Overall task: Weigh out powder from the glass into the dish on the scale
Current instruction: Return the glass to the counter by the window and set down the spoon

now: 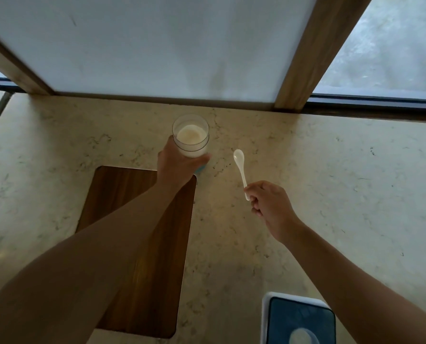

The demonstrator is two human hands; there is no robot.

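A clear glass [191,135] partly filled with white powder stands upright near the back of the counter, and my left hand [176,165] is wrapped around its lower part. To its right, my right hand [269,204] pinches the handle of a small white spoon [240,170], whose empty bowl points away from me, a short way right of the glass. At the bottom edge lies the scale [281,316], white-rimmed with a dark blue top, and a pale round dish [303,337] sits on it, cut off by the frame. My right forearm crosses over the scale's right side.
A dark wooden cutting board [122,194] lies on the marble counter [331,182] under my left forearm. Something blue [202,168] peeks out beneath my left hand. Frosted window panels with wooden frames [303,58] close off the counter's back edge.
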